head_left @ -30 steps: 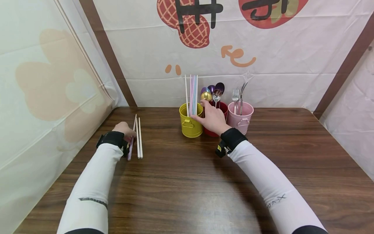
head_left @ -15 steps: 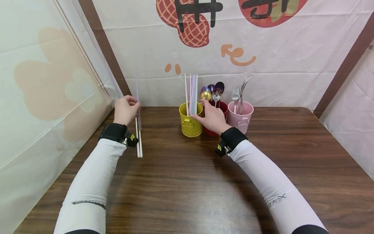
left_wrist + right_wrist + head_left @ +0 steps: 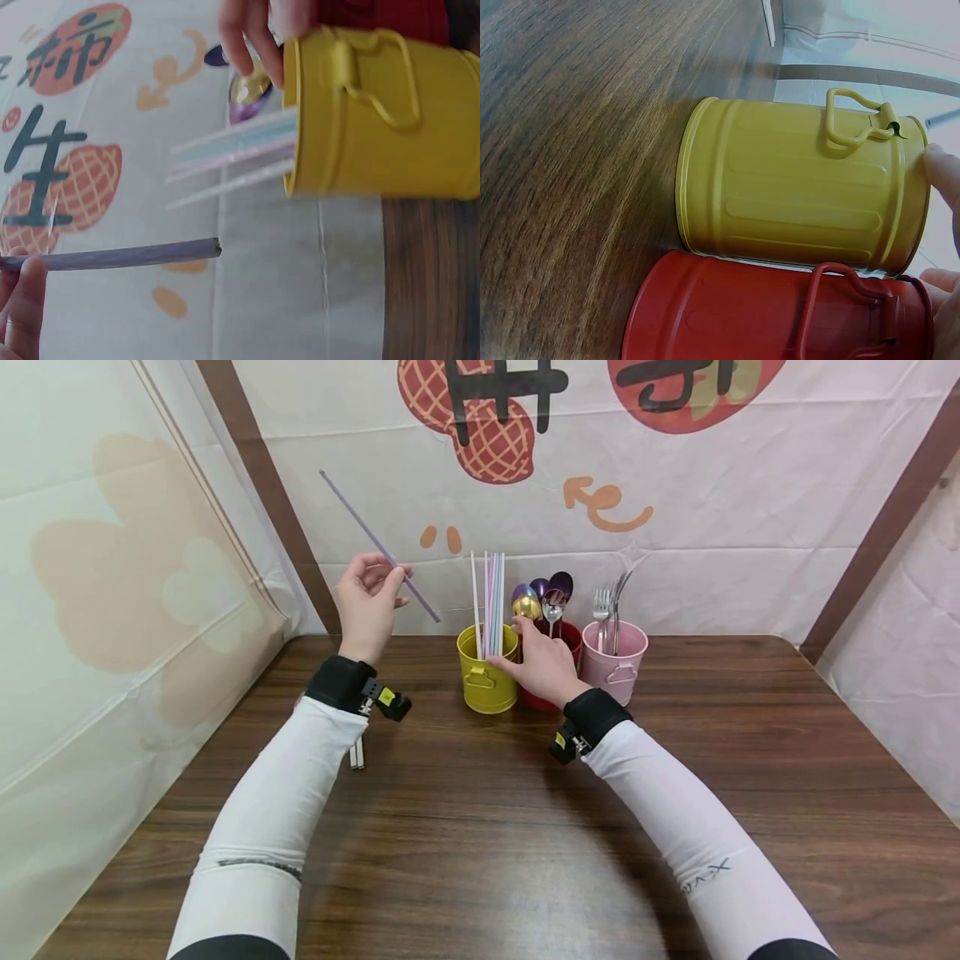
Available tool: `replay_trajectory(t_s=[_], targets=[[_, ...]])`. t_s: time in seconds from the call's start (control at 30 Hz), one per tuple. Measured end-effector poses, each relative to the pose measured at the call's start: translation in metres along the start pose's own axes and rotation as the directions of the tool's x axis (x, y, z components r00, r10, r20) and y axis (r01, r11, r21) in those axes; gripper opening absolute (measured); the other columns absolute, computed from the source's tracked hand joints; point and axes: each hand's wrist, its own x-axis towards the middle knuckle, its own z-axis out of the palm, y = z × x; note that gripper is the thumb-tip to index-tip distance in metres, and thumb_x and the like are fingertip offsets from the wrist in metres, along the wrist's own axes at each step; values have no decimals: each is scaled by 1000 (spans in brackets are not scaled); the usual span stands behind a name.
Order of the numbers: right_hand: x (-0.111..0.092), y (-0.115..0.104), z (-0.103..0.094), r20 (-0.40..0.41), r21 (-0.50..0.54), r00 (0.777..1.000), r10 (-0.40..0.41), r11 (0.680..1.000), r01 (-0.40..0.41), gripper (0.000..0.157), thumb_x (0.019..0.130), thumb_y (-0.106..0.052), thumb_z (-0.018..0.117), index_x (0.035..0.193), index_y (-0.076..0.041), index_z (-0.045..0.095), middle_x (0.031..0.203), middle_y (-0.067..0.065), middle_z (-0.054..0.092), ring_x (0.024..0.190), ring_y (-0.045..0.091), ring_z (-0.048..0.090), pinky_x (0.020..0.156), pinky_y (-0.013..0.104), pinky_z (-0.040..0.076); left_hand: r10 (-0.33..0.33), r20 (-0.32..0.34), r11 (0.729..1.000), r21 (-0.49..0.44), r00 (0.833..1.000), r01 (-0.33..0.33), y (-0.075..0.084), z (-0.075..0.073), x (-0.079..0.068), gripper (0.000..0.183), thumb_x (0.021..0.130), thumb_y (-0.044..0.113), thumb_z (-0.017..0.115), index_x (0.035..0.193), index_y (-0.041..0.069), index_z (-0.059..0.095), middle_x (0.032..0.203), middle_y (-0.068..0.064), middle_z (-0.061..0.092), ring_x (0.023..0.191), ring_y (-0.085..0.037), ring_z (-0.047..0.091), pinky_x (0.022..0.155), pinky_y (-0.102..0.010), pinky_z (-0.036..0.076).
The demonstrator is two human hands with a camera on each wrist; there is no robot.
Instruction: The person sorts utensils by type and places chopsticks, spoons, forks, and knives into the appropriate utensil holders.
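In the head view my left hand (image 3: 367, 602) pinches a purple chopstick (image 3: 360, 522) between thumb and fingers. The stick is in the air, tilted, its lower end left of the yellow bucket (image 3: 489, 689). The left wrist view shows the purple chopstick's end (image 3: 172, 253) apart from the bucket. Several pastel chopsticks (image 3: 495, 602) stand in that bucket. My right hand (image 3: 546, 668) holds the yellow bucket by its rim, its thumb on the near side. In the right wrist view the thumb (image 3: 945, 169) touches the yellow rim, and other fingertips are at the red bucket's rim.
Right of the yellow bucket stand a red bucket (image 3: 573, 647) with several spoons (image 3: 555, 602) and a pink bucket (image 3: 615, 672) with forks (image 3: 604, 606). Two white chopsticks (image 3: 357, 756) lie on the wooden table (image 3: 480, 827), partly hidden by the left forearm. A printed cloth hangs behind.
My left hand has picked the purple chopstick up from the table, raised it and carried it right toward the yellow bucket, tilting it. My right hand stays in place.
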Motion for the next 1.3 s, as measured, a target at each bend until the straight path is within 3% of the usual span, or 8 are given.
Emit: replay_trajectory(t_s=[0.13, 0.37, 0.57, 0.67, 0.77, 0.9, 1.1, 1.3], targets=[[0, 1, 0, -1, -1, 1000, 0, 1000, 0, 79, 87, -60, 61, 143, -10, 38, 137, 7, 55, 94, 31, 61, 88, 44, 43, -17, 21, 998, -56, 1000, 18, -2, 12, -2, 9, 95, 5, 62, 102, 8, 56, 102, -14, 69, 94, -23, 67, 66, -21, 54], [0, -1, 0, 17, -6, 1000, 5, 1000, -5, 79, 88, -60, 61, 144, -10, 36, 139, 7, 53, 99, 32, 60, 91, 45, 41, -89, 100, 995, -44, 991, 94, -19, 27, -13, 11, 95, 5, 61, 104, 2, 57, 102, -17, 70, 89, -18, 66, 65, -22, 55], [0, -1, 0, 14, -17, 1000, 3, 1000, -3, 79, 88, -59, 61, 145, -10, 35, 139, 7, 53, 102, 32, 60, 89, 45, 42, -150, 188, 982, 142, 971, 124, -36, 34, -19, 18, 97, 12, 61, 107, -4, 61, 102, -21, 69, 88, -22, 67, 63, -25, 53], [0, -1, 0, 8, -23, 1000, -4, 1000, 4, 79, 88, -59, 61, 144, -9, 35, 138, 7, 54, 102, 32, 60, 87, 44, 43, -161, 244, 931, 359, 956, 65, -43, 35, -21, 23, 96, 18, 63, 106, -2, 68, 100, -17, 70, 85, -21, 64, 66, -24, 47], [-1, -1, -1, 8, -23, 1000, -7, 1000, 7, 79, 88, -58, 61, 145, -9, 35, 138, 7, 54, 103, 32, 60, 87, 44, 43, -163, 281, 833, 552, 946, -20, -48, 34, -22, 25, 94, 24, 65, 104, 2, 73, 98, -12, 70, 83, -21, 61, 66, -27, 44], [-2, -1, -1, 12, -17, 1000, -6, 1000, 6, 79, 89, -58, 61, 145, -9, 34, 139, 7, 53, 105, 33, 59, 89, 45, 43, -187, 295, 743, 666, 937, -61, -52, 33, -22, 23, 93, 27, 66, 101, 8, 76, 96, -7, 72, 82, -22, 63, 65, -34, 46], [-2, 0, -1, 4, -3, 1000, -8, 1000, 8, 78, 88, -57, 62, 144, -8, 36, 138, 8, 54, 101, 33, 60, 89, 46, 42, -247, 318, 664, 743, 915, -78, -55, 30, -20, 24, 92, 31, 68, 100, 10, 77, 98, -6, 72, 88, -22, 63, 69, -37, 47], [-1, 0, -1, 10, 0, 1000, -11, 1000, 11, 79, 88, -59, 61, 144, -9, 36, 139, 8, 53, 101, 32, 60, 88, 44, 42, -231, 312, 654, 751, 922, -90, -50, 17, -19, 26, 93, 34, 65, 102, 12, 77, 102, -6, 71, 92, -23, 62, 71, -40, 48]])
